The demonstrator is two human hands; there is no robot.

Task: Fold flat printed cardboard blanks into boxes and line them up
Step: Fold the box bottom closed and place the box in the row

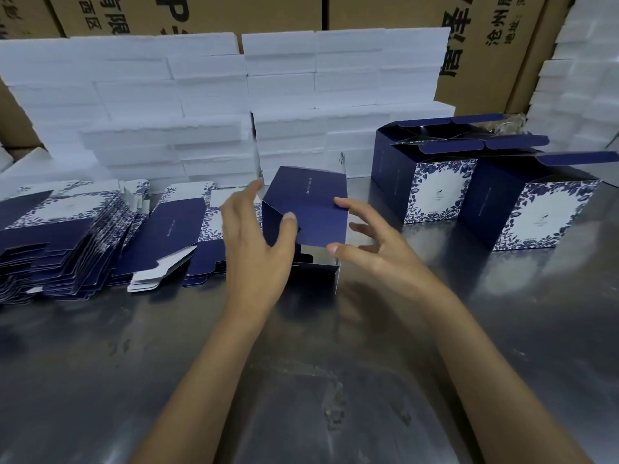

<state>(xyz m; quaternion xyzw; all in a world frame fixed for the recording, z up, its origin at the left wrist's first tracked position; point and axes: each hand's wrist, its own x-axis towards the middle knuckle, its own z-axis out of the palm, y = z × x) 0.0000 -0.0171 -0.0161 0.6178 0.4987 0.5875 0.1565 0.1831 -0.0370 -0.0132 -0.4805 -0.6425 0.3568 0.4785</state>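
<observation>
left hand [258, 249] fingers spread, thumb pressed on half-folded box [306, 209] | right hand [371, 244] fingertips touched box's right edge | flat blanks [83, 236] lay left of box | folded boxes [469, 182] stood right of it, flaps open

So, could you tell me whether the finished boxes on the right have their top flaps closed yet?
Open. Both front finished boxes stand upright on the table, with their navy top flaps sticking up and outward.
</observation>
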